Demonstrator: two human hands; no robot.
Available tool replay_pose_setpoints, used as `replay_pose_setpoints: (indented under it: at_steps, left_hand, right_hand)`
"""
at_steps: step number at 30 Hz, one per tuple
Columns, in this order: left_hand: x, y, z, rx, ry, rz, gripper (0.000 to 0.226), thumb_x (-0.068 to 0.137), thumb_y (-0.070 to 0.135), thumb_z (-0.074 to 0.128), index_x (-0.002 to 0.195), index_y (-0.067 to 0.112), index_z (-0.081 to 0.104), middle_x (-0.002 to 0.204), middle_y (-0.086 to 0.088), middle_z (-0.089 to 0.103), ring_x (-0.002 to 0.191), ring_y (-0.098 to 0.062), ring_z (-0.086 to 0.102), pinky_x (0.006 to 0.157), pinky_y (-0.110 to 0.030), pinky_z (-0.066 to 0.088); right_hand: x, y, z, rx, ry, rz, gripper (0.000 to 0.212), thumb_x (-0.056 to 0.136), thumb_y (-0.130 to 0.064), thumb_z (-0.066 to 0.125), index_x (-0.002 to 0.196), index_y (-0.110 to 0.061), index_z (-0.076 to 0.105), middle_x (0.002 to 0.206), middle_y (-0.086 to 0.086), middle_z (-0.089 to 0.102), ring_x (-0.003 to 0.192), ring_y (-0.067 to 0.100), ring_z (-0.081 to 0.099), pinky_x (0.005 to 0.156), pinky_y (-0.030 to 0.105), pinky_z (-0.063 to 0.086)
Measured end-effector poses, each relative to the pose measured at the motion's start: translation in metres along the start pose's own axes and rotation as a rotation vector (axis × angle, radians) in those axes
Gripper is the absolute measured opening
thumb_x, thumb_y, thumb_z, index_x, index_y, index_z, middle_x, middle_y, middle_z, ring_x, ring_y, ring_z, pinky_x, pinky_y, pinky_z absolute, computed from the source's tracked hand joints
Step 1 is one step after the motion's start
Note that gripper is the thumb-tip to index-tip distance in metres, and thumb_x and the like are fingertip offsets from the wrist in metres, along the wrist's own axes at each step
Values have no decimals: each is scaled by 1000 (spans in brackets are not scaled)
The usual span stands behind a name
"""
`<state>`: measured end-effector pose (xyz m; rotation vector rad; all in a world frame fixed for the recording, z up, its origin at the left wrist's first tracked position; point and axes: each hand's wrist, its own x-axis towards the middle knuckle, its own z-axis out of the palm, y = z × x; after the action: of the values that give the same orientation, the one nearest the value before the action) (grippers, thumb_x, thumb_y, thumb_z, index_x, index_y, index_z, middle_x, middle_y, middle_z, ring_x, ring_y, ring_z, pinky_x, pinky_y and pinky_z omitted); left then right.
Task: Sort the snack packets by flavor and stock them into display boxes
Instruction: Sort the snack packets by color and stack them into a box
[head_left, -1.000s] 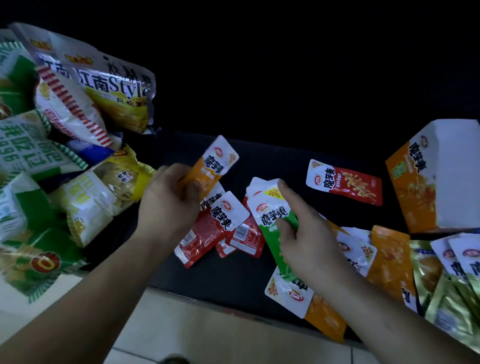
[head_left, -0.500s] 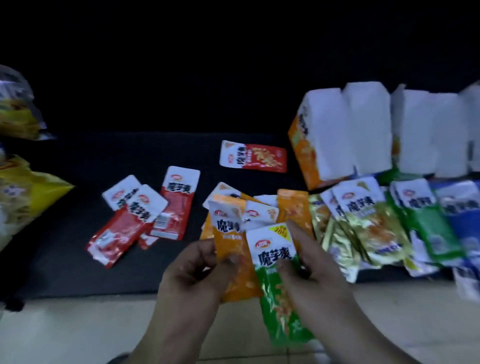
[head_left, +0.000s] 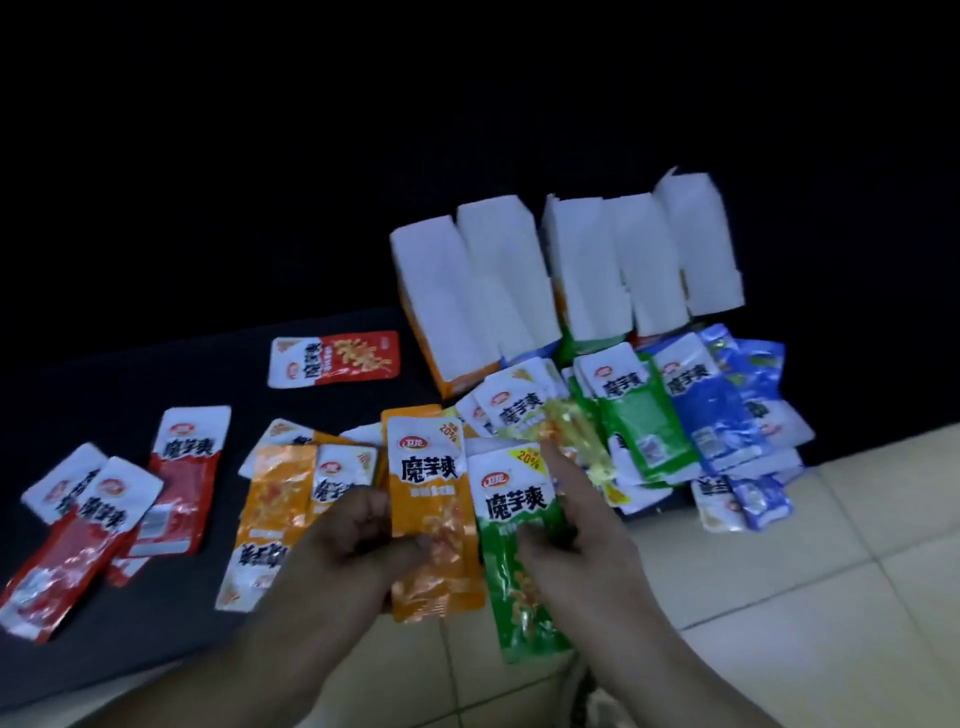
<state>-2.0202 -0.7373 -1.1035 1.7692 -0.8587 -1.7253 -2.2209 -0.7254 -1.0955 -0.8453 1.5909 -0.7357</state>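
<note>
Orange packet (head_left: 431, 483): held up over the mat's near edge, printed face up, white end away from the person. Its right edge meets the green packet.
Green packet (head_left: 511, 519): just right of the orange one, same way up, its lower end hanging over the floor tiles.
Left hand (head_left: 348, 545): fingers (head_left: 363, 512) curled, pinching the orange packet at its left edge, about mid-length.
Right hand (head_left: 587, 540): thumb and fingers (head_left: 558, 467) closed on the green packet's right edge, forefinger laid up along it.
Handling: these look like light, thin foil pouches, floppy and glossy, so probably slippery when stacked. The soft filling should stand a firm pinch.
Where to hold: best across the middle or at a flat sealed end. Several squared together would likely slide into a box more easily than one at a time.
Sorted piles: red packets (head_left: 182, 467) at left, orange pile (head_left: 275, 499) just beside the left hand, green pile (head_left: 639, 421) and blue pile (head_left: 717, 410) in front of the boxes.
Stray: one red packet (head_left: 335, 358) lies apart, farther back.
Boxes (head_left: 467, 291): a row of white boxes behind the piles. I cannot tell what is in them.
Mat (head_left: 104, 379): dark, laid on the tiled floor (head_left: 805, 571).
</note>
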Motion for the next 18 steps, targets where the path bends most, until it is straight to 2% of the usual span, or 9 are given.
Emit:
replay_pose_setpoints:
  at_steps: [3,6,7,11,13,14,15,16,18]
  left_hand:
    - [8,19,25,26,-24,-9,18,88,2,74,98,18,74,96,-4,80,89,-29,78,92,-58,59]
    - [13,36,55,57,-84,40,15,90,11,76,103,15,72,99,-2,80,95,-31,76,94,-58,56]
    - [15,36,63,56,-83,58,16,91,12,75,106,14,71,100,-1,80,97,-32,75,94,-57,55]
    - [18,22,81,10,-52,88,19,94,13,73,112,11,67,103,-6,79,103,-36,73,95,-61,55]
    - [18,13,77,11,0,95,19,93,15,76,108,11,66,101,-9,78,101,-36,72,92,-57,57]
    - [18,9,73,4,44,96,14,92,13,76,103,11,67,95,-5,79,96,-29,74,87,-51,57]
    - [17,5,69,-2,73,98,11,92,11,76,99,12,69,91,-1,80,90,-24,76,85,-49,57]
    - [17,2,65,-8,86,98,10,91,10,76,99,13,70,91,-1,80,90,-24,76,87,-51,58]
    - [16,-1,62,-28,86,69,16,90,9,77,104,13,72,95,-5,81,92,-29,77,91,-55,59]
  right_hand:
    - [7,0,-23,40,70,-107,73,97,4,59,142,-52,50,118,-10,71,51,1,55,51,20,46]
    - [16,3,-44,135,178,-104,64,97,2,63,133,-51,57,96,-16,73,53,2,58,50,21,48]
    - [17,5,-48,168,194,-108,62,97,0,64,131,-52,58,95,-15,73,55,2,60,51,22,50]
    - [18,16,-58,193,203,-216,68,97,-2,65,121,-65,58,109,-15,73,89,-2,67,67,17,56]
    - [19,23,-59,179,219,-207,69,97,-3,65,122,-67,58,116,-15,73,108,7,68,84,32,62]
    - [20,26,-61,167,238,-190,66,97,-5,66,127,-63,57,121,-11,72,112,12,68,88,38,62]
    - [22,26,-63,150,269,-184,64,97,-5,67,131,-58,57,120,-11,73,108,11,70,84,34,62]
    - [26,26,-68,128,308,-193,62,96,-4,66,132,-53,58,112,-13,75,96,6,72,74,25,61]
    - [37,23,-78,74,391,-229,60,96,-2,64,134,-47,57,98,-19,76,78,1,72,61,16,54]
